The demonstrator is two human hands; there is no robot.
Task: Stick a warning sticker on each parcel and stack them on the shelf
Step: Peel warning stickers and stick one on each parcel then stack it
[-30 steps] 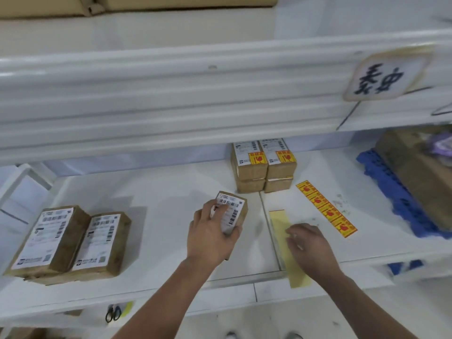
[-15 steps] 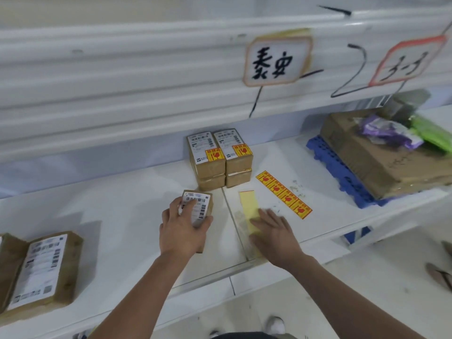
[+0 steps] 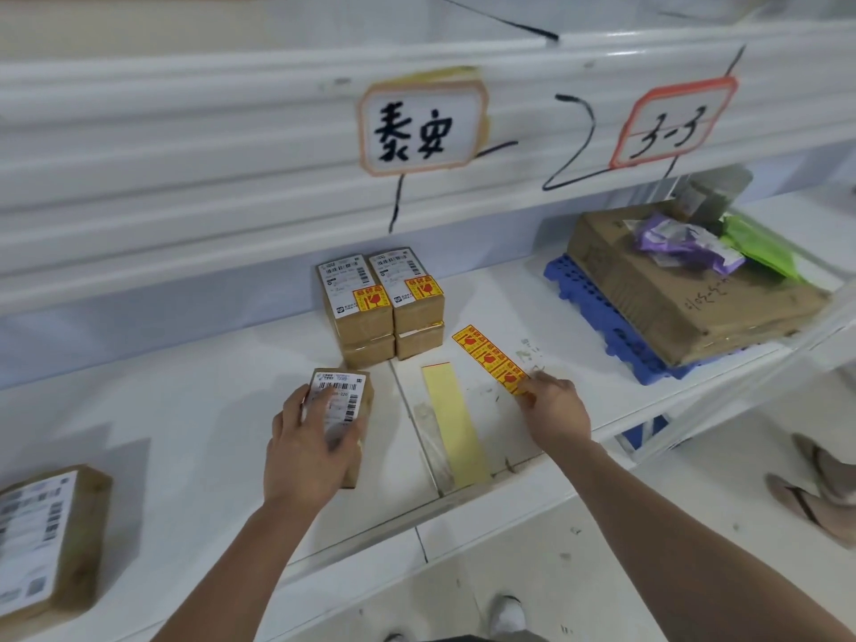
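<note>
The right hand (image 3: 553,410) left the yellow backing strip (image 3: 451,424), where it had lain flat, and crossed to the right, so that its curled fingertips came onto the near end of the sticker strip (image 3: 491,359); the backing strip lay uncovered. The view swung right: of the two unstickered parcels at the left only one labelled parcel (image 3: 41,539) remained at the edge, while the cardboard box (image 3: 671,294) on its blue pallet (image 3: 588,294) and a red-bordered sign (image 3: 674,122) came fully into sight.

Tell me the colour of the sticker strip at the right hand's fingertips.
The sticker strip is yellow with red symbols; head view.
</note>
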